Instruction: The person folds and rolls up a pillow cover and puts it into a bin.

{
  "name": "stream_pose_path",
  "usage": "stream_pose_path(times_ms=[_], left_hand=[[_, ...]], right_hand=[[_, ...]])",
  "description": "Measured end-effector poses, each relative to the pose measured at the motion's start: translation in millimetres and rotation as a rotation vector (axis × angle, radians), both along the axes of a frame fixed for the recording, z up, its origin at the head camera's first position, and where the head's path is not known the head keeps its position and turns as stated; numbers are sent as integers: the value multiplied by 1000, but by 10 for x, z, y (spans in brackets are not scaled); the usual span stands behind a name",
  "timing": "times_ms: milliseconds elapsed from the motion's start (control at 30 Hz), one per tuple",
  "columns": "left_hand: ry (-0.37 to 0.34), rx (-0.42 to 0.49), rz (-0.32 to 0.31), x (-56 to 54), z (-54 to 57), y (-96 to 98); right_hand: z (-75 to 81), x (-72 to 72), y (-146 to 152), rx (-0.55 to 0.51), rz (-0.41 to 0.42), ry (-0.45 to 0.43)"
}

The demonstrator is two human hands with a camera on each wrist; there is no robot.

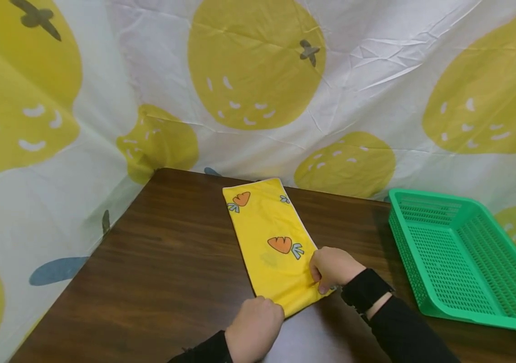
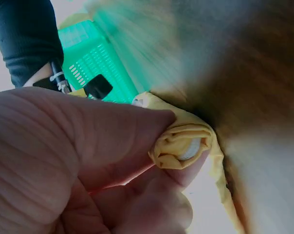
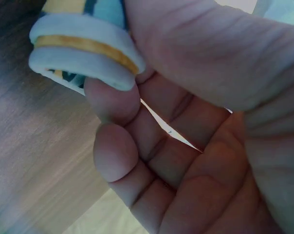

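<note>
A yellow cloth (image 1: 267, 227) printed with orange carrots lies on the brown table, narrow and long, its far end near the back edge. The end nearest me is rolled or folded over. My left hand (image 1: 256, 327) pinches the near left corner; in the left wrist view the cloth's rolled layers (image 2: 183, 146) show between thumb and fingers. My right hand (image 1: 335, 267) pinches the near right corner. The right wrist view shows the cloth's white-edged fold (image 3: 83, 48) between thumb and fingertips.
A green plastic basket (image 1: 457, 267) with perforated walls stands on the table at the right, beside my right forearm. The dark wooden table (image 1: 149, 267) extends to the left. A fruit-printed curtain (image 1: 258, 65) hangs behind the table and along its left side.
</note>
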State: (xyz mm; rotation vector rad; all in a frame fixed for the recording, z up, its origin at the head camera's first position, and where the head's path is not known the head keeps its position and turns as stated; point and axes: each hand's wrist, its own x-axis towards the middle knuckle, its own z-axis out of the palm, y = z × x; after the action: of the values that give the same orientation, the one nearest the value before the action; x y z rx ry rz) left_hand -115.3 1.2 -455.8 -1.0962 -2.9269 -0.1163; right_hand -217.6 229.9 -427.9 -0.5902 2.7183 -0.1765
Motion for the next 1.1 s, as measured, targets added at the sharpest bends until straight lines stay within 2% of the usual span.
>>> stream_pose_path(times_ms=[67, 133, 233, 333, 433, 567, 633, 733, 800, 867, 933, 1000, 1067, 1100], left_hand=[[-57, 4, -5, -80, 2, -32], [-191, 38, 0, -211, 12, -67], [-428, 106, 10, -440, 37, -118], [-599, 153, 14, -623, 63, -168], [-710, 151, 30, -745, 101, -199], [-779, 127, 91, -838, 152, -200], [-764, 111, 127, -849, 158, -200], [-633, 96, 134, -807, 144, -207], [-490, 90, 100, -730, 136, -201], [-313, 86, 43, -617, 135, -186], [-134, 54, -20, -483, 135, -161], [14, 6, -66, -349, 136, -131], [113, -36, -92, -242, 136, -102], [135, -50, -95, -203, 136, -90]], right_hand=[[-11, -3, 11, -10, -6, -8], [-19, 1, 22, -19, -15, -14], [-25, 20, 30, -24, -27, -13], [-18, 39, 26, -29, -22, -5], [-6, 53, 19, -30, -22, -3], [1, 67, 24, -22, -39, -8], [2, 78, 23, -24, -38, -1], [-7, 100, 15, -27, -23, 21], [-16, 122, 17, -41, -13, 42], [-17, 150, 24, -61, -12, 60], [-21, 176, 38, -92, -31, 70], [-29, 200, 57, -122, -52, 87], [-52, 230, 79, -135, -47, 138], [-71, 249, 95, -139, -29, 180]])
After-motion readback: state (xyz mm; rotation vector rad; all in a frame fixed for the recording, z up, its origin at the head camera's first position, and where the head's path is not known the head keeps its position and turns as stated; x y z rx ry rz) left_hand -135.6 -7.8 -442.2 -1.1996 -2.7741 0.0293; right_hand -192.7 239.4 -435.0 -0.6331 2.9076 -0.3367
